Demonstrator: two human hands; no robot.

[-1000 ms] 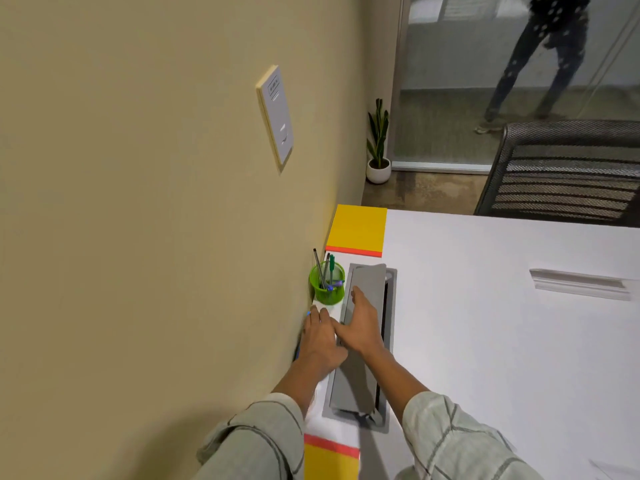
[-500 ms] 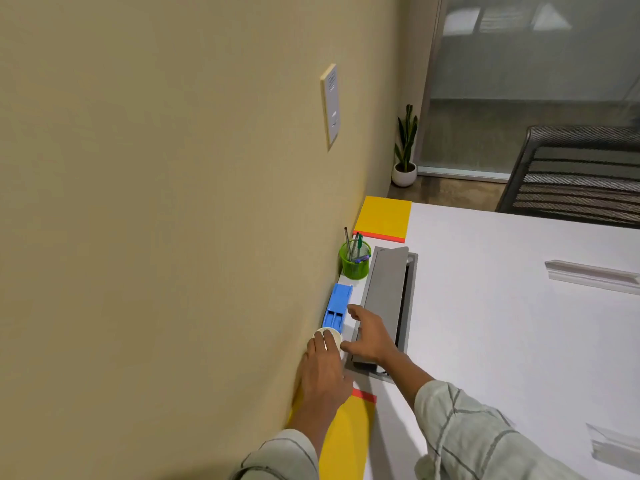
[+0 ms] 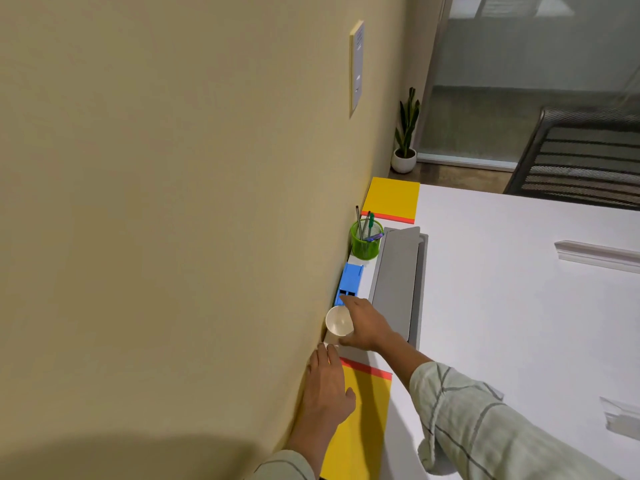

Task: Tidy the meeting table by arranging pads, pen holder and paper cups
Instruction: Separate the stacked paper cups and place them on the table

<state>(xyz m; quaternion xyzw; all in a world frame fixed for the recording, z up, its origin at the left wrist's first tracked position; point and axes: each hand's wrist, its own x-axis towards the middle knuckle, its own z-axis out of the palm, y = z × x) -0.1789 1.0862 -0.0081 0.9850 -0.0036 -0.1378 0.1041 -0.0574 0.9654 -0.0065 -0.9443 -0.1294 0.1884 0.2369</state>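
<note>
— Where's the cup?

— The white paper cup [image 3: 338,323] stands upright against the beige wall [image 3: 173,202], on the white table [image 3: 502,323], between the blue box [image 3: 349,284] and the near yellow pad [image 3: 363,427]. The right hand [image 3: 365,327] has it — fingers and thumb curled round its side, index fingertip reaching toward the end of the blue box.

— And the other hand?

— The left hand [image 3: 327,386] lies flat on the near pad's wall-side corner, fingers straight and together, holding nothing. Its fingertips stop just short of the cup's base (whether they touch it I cannot tell).

— The pads?

— Two, both yellow with a red strip along one edge. The near one sits under the left hand, red strip facing the cup. The far yellow pad [image 3: 391,199] lies at the table's far corner by the wall, its red strip facing the pen holder.

— The pen holder?

— A green mesh pen holder [image 3: 366,242], upright, with a few pens in it, just beyond the blue box and beside the grey cable flap [image 3: 398,282], which is raised from its slot in the tabletop.

— Anything else?

— A white wall plate [image 3: 357,67], a potted plant [image 3: 405,147] on the floor in the corner, a dark mesh chair [image 3: 581,157] at the table's far side — and both sleeves are pale with thin dark checks.
</note>
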